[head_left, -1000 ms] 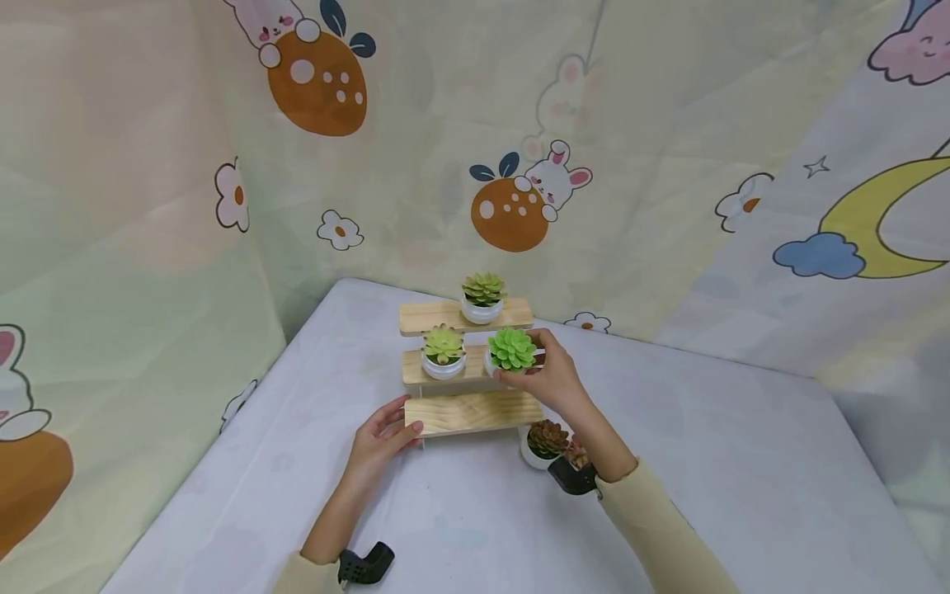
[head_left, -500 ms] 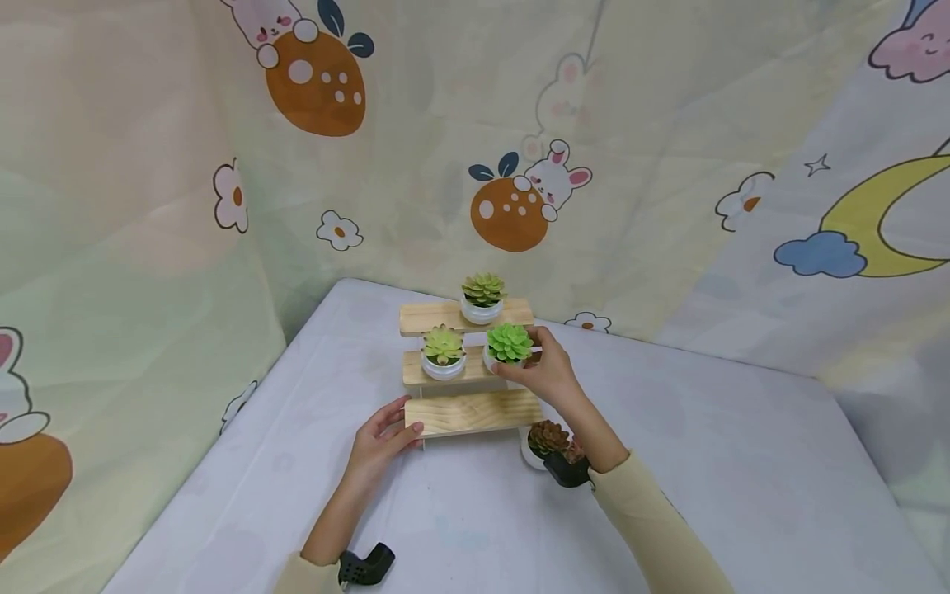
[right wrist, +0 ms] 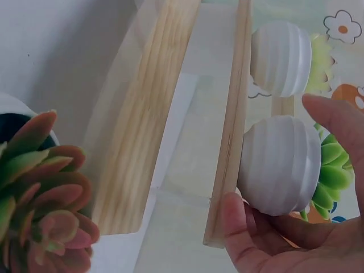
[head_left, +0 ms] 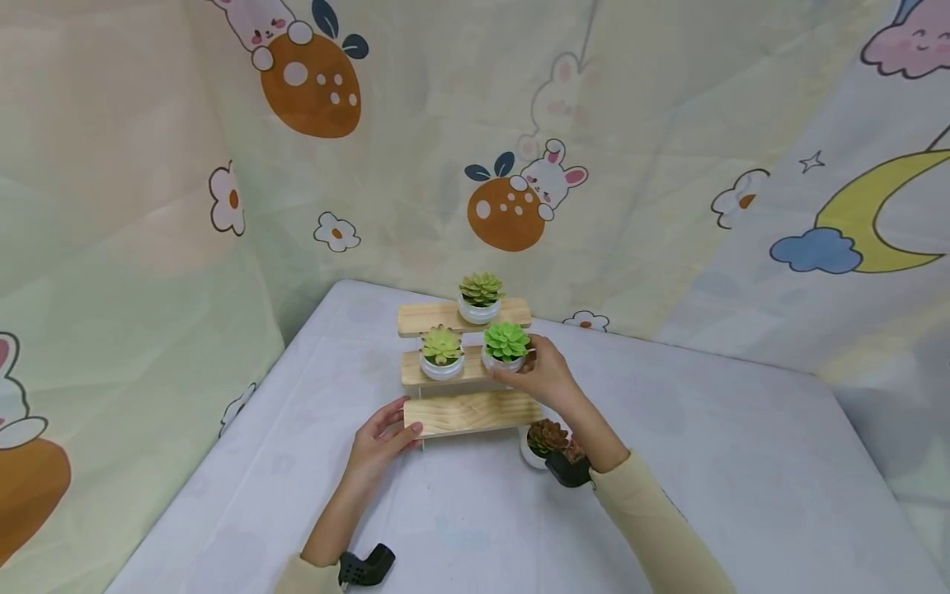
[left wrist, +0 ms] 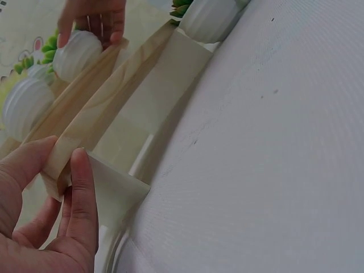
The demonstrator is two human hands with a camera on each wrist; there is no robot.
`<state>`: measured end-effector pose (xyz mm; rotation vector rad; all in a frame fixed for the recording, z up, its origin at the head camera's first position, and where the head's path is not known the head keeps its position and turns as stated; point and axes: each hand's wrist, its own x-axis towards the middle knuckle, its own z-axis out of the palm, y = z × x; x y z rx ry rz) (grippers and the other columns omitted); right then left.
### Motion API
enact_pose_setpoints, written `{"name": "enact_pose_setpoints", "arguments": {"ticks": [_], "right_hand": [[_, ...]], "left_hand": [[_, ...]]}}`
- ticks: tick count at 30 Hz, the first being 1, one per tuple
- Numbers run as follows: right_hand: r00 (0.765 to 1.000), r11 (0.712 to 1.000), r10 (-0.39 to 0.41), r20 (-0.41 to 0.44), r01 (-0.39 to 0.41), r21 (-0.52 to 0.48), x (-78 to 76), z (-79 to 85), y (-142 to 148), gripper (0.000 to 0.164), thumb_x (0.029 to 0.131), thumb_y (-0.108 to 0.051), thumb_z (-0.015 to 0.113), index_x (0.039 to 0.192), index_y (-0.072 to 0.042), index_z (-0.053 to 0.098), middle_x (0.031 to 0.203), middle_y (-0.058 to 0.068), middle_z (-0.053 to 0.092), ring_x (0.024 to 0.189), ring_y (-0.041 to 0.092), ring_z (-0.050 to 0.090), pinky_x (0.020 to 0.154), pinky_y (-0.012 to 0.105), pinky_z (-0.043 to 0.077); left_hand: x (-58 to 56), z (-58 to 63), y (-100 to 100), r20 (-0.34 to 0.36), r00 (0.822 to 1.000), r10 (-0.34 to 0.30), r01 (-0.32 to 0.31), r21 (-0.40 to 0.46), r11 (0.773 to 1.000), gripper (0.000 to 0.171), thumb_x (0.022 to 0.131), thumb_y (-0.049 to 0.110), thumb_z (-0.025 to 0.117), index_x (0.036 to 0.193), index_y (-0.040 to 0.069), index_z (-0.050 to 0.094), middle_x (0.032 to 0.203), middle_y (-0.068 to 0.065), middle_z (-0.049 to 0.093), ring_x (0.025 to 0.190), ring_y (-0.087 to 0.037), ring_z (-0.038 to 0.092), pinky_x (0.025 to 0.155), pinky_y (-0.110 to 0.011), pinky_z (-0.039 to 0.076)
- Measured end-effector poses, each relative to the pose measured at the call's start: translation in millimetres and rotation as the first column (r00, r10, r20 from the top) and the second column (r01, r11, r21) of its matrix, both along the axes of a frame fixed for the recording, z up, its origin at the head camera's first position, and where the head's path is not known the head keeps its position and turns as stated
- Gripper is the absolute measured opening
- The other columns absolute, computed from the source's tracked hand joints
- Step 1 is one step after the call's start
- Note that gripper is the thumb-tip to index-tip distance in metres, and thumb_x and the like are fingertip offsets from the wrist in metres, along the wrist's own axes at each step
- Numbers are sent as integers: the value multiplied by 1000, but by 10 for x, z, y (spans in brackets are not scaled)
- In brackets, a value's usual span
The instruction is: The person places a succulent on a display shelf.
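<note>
A three-tier wooden shelf stand (head_left: 471,412) has its bottom board pinched at the left end by my left hand (head_left: 377,437), thumb in front and fingers behind. My right hand (head_left: 547,378) holds a bright green potted succulent (head_left: 506,340) at the right end of the middle board (head_left: 411,369). In the right wrist view its white ribbed pot (right wrist: 281,165) has its base against that board, with thumb and fingers around it. A yellow-green potted succulent (head_left: 441,345) sits to its left. On the top board (head_left: 426,318) stands another green succulent (head_left: 481,290).
A brown succulent (head_left: 546,437) in a white pot stands on the table right of the bottom board. A reddish succulent (right wrist: 54,216) beside it is partly hidden by the right wrist camera (head_left: 568,470). Printed cloth (head_left: 416,165) hangs right behind the table (head_left: 453,528).
The bright green succulent has shifted slightly left on the middle board, with my right hand moving along. My left hand has kept its hold on the bottom board.
</note>
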<state>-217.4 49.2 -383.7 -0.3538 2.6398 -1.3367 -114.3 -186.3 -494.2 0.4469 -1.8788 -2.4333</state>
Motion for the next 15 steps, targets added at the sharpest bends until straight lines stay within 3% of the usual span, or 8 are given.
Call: {"name": "enact_pose_setpoints", "arguments": {"ticks": [8,15], "right_hand": [[999,1000,-20,-47,20,0,65,-10,142,77,73,-32,78,134,-1,42,123,15,49,101,28,52,71,29,50],[996,999,-35,-84,38,29,108,8,392,73,75,-33,77,132,-3,42,125,15,49,103,32,52,69,29,49]], "left_hand": [[-1,-5,18,-4,1000,-1,1,5,1000,58,79,-1,69,133,7,48,116,-12,49,90,-11,63,74,-27,58],[14,23,16,1,1000,-3,3,-18,1000,57,80,1,69,133,7,47,118,-13,48,90,-10,63,74,-26,58]]}}
